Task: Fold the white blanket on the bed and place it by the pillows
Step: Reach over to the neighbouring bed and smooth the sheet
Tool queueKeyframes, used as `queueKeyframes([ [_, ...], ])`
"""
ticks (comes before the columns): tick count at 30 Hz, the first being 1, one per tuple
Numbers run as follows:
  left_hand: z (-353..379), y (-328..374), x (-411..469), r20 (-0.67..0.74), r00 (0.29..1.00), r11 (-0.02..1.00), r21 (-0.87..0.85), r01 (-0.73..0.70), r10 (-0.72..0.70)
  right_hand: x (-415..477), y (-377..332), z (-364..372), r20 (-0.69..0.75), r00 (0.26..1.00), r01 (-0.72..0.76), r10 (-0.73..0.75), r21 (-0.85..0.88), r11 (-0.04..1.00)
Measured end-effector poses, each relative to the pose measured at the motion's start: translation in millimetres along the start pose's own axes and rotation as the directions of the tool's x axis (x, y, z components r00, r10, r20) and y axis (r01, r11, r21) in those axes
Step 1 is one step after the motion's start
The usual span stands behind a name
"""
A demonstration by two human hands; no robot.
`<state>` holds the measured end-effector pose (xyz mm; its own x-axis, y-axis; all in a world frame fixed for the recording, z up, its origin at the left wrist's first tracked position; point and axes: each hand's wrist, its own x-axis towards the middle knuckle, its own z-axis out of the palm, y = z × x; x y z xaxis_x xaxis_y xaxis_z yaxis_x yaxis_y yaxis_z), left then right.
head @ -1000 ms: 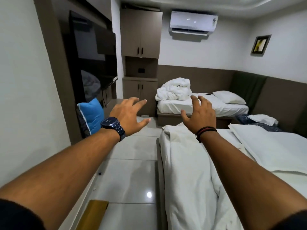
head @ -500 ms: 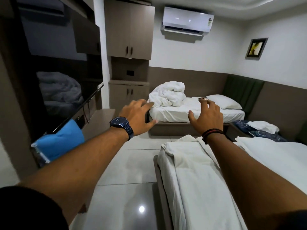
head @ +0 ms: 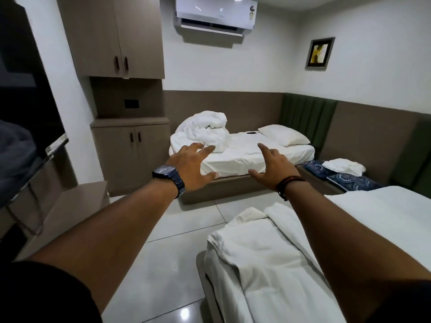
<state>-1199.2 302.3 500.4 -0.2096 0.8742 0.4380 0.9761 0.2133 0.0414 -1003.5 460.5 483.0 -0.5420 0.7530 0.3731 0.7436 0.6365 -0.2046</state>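
Observation:
A crumpled white blanket [head: 203,130] lies heaped at the foot end of the far bed [head: 247,159]. A white pillow [head: 283,135] rests at that bed's head end, to the right. My left hand [head: 191,166], with a dark watch on the wrist, is stretched out in the air with fingers spread and holds nothing. My right hand [head: 271,167], with a dark wrist band, is also raised and spread, empty. Both hands hover well short of the far bed, apart from the blanket.
A nearer bed [head: 279,264] with rumpled white bedding fills the lower right. Tiled floor [head: 182,224] runs between the beds. Brown cabinets [head: 130,155] stand at the back left, a television [head: 28,136] on the left wall. Patterned blue cushions [head: 345,179] with a white cloth lie between the beds.
The view has advanced into the room toward the far bed, which now looks larger. Both hands stay raised and spread, empty. The blue cushion on the left has left the view.

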Motion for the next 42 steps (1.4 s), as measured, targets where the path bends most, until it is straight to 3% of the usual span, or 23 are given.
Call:
queueKeyframes([
  [3,24.7,-36.3,59.0,0.140,0.990,0.999,-0.052,-0.018,0.025,69.8,-0.3,30.3,0.283,0.959,-0.006,0.000,0.020,1.000],
  [5,41.3,-55.1,94.0,0.188,0.982,0.999,-0.046,-0.025,0.034,106.7,2.0,48.4,0.318,0.948,0.001,-0.005,0.014,1.000],
  [12,143.8,-98.9,253.2,0.139,0.976,0.968,-0.209,-0.135,0.166,228.0,57.5,107.2,0.051,0.988,-0.144,0.144,-0.002,0.990],
  [15,198.6,-100.0,319.3,0.113,0.957,0.931,-0.287,-0.226,0.268,256.6,90.4,139.6,-0.082,0.955,-0.284,0.285,0.025,0.959],
  [18,252.4,-80.7,381.4,0.178,0.886,0.879,-0.310,-0.362,0.427,264.1,130.2,169.5,-0.157,0.891,-0.426,0.426,0.038,0.904],
  [23,327.2,-16.9,449.7,0.187,0.729,0.731,-0.385,-0.563,0.659,237.9,197.6,192.5,-0.223,0.710,-0.689,0.668,-0.026,0.724],
  [28,391.7,55.7,494.7,0.169,0.529,0.544,-0.438,-0.716,0.832,229.7,265.7,200.4,-0.283,0.466,-0.876,0.838,-0.010,0.483],
  [35,465.6,135.6,558.6,0.185,0.360,0.401,-0.520,-0.754,0.915,236.3,315.7,223.6,-0.270,0.312,-0.949,0.911,-0.047,0.311],
  [40,522.5,214.7,585.0,0.119,0.142,0.185,-0.611,-0.769,0.983,226.0,345.1,247.6,-0.338,0.039,-0.999,0.940,-0.011,0.037],
  [42,546.8,241.5,593.6,0.072,0.052,0.087,-0.673,-0.734,0.996,222.2,348.4,263.6,-0.343,-0.118,-0.993,0.932,0.016,-0.120],
])
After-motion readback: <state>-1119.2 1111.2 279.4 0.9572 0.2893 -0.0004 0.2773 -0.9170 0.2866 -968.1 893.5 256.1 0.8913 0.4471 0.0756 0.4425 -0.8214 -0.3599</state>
